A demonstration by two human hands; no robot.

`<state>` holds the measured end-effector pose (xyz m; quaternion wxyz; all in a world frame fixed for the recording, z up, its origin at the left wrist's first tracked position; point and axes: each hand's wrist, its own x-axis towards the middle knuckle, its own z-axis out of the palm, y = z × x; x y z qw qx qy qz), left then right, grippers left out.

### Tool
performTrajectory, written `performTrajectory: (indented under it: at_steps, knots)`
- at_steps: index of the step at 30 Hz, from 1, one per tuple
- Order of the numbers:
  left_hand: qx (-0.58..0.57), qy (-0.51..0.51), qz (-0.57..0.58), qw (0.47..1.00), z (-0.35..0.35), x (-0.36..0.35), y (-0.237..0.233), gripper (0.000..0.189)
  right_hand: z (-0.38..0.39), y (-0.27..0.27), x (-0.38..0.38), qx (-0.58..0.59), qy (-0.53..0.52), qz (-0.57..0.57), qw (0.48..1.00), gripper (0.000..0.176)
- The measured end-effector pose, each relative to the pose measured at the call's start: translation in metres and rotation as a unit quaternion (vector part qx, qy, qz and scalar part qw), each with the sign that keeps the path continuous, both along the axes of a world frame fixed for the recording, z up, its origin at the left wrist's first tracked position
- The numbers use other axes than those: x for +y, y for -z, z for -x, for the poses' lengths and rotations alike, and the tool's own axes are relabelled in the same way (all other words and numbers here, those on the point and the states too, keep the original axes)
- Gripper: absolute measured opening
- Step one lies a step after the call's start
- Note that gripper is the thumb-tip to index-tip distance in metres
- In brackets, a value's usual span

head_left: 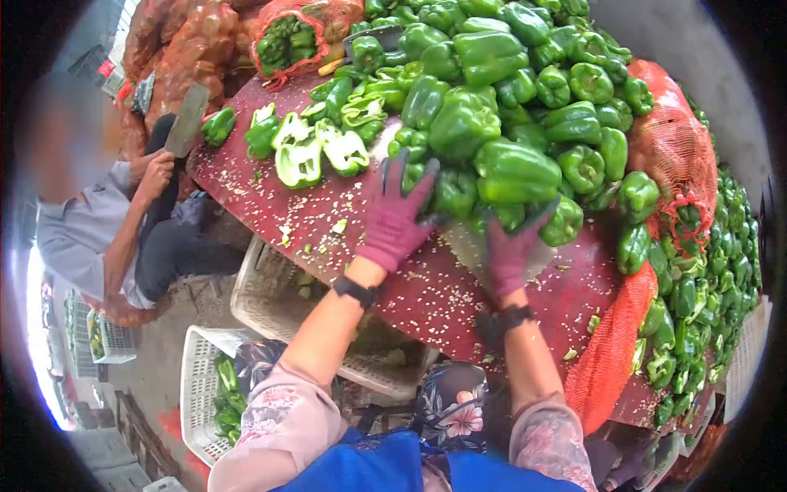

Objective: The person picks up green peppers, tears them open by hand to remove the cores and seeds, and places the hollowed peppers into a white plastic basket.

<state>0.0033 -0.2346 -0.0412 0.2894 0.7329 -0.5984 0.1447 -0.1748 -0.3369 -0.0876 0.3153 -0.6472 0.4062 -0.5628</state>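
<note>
A big heap of whole green bell peppers [471, 115] rests on the red tabletop [410, 303]. Reaching to its near edge, my left hand [398, 215], in a purple glove with dark fingertips, is open with fingers spread against the lowest peppers. My right hand [512, 250], gloved the same way, is also open, its fingers apart at the front peppers; their tips are partly hidden or blurred. Beneath the right hand is a pale flat surface [469, 248] I cannot identify. Left of my left hand lie several cut pepper halves [299, 156], pale insides showing.
A co-worker at the left holds a cleaver [190, 119] upright. White crates [197, 389] stand below the table edge, one with peppers inside. Red mesh sacks [668, 135] and an orange net [615, 344] lie at the right, beside more peppers [730, 271]. Seeds litter the tabletop.
</note>
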Motion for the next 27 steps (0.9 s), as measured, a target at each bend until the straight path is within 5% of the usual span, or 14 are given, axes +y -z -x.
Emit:
performTrajectory:
  at_steps: [2,5,8,12,15,17,20,22,24,27]
  knots:
    - [0.051,0.033,0.023,0.998,-0.027,-0.013,0.003,0.092,-0.008,0.007,-0.023,0.016,-0.055,-0.023,0.998,0.106]
    - [-0.024,0.002,-0.048,0.999,-0.027,-0.035,-0.006,0.090,-0.033,0.001,-0.021,0.115,0.024,0.042,0.992,0.100]
    - [-0.062,-0.037,-0.143,0.987,-0.005,-0.031,-0.021,0.094,-0.036,0.008,-0.013,0.118,0.092,-0.046,0.988,0.100]
    - [-0.029,0.050,-0.144,0.988,-0.025,-0.011,-0.033,0.093,0.002,0.022,-0.007,-0.039,0.030,-0.176,0.983,0.081]
    - [0.043,0.125,-0.032,0.991,-0.061,0.011,-0.037,0.087,0.017,-0.026,0.009,0.012,0.082,-0.014,0.996,0.070]
    - [0.035,0.086,-0.033,0.995,-0.095,0.024,-0.036,0.085,0.009,-0.076,0.021,-0.020,0.082,0.044,0.995,0.063]
    - [0.013,0.011,0.038,0.999,-0.157,0.030,-0.028,0.079,-0.025,-0.115,0.005,0.104,0.091,0.192,0.972,0.056]
    - [-0.032,-0.123,-0.007,0.992,-0.201,0.029,-0.027,0.079,-0.082,-0.130,-0.006,0.095,-0.050,0.230,0.967,0.053]
    - [-0.066,-0.218,-0.060,0.972,-0.246,0.017,-0.021,0.081,-0.149,-0.145,-0.012,0.207,-0.193,0.225,0.932,0.060]
    - [-0.008,-0.249,-0.156,0.956,-0.288,-0.003,-0.035,0.081,-0.251,-0.115,-0.059,0.385,-0.246,0.091,0.885,0.074]
